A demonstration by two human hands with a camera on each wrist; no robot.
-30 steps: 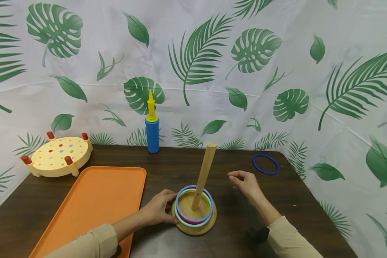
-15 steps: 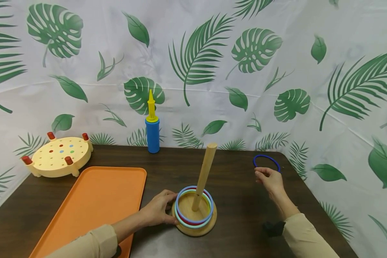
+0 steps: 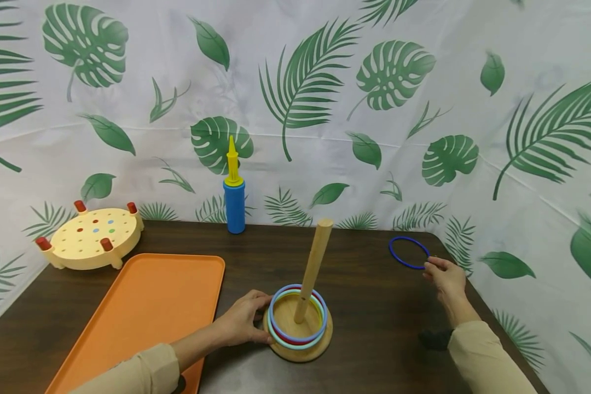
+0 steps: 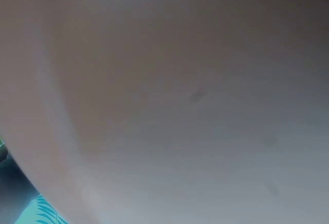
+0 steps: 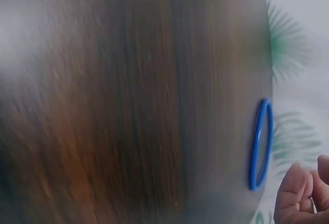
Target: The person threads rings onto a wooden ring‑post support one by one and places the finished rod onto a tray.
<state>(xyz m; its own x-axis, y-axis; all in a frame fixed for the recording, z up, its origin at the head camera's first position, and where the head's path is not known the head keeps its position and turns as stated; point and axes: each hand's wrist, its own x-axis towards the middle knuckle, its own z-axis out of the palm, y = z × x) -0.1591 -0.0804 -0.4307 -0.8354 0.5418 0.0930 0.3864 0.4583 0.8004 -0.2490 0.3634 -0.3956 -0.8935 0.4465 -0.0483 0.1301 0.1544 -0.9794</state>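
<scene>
In the head view, my left hand [image 3: 243, 319] holds the left side of a round wooden base [image 3: 300, 355], thumb in front and fingers behind. A wooden post [image 3: 313, 271] rises from it, leaning right in this view. Several thin rings circle the post's foot: a periwinkle ring [image 3: 271, 312] on top, with mint, red and yellow below. My right hand [image 3: 447, 279] reaches the right side of a dark blue ring [image 3: 390, 247] lying on the table; its fingertips overlap the ring's edge there. In the right wrist view, the bent fingers [image 5: 290, 188] show apart from the blue ring [image 5: 256, 147].
An orange tray [image 3: 167, 290] lies left of the stand. Behind it sit a cream pegboard [image 3: 96, 235] with red-tipped legs and an upright blue pump [image 3: 235, 208] with a yellow top. A leaf-print cloth [image 3: 315, 109] hangs behind the dark table. The left wrist view is blurred.
My right hand has moved rightward, from beside the post past the front of the blue ring to its right side. The left hand, stand and rings stay put.
</scene>
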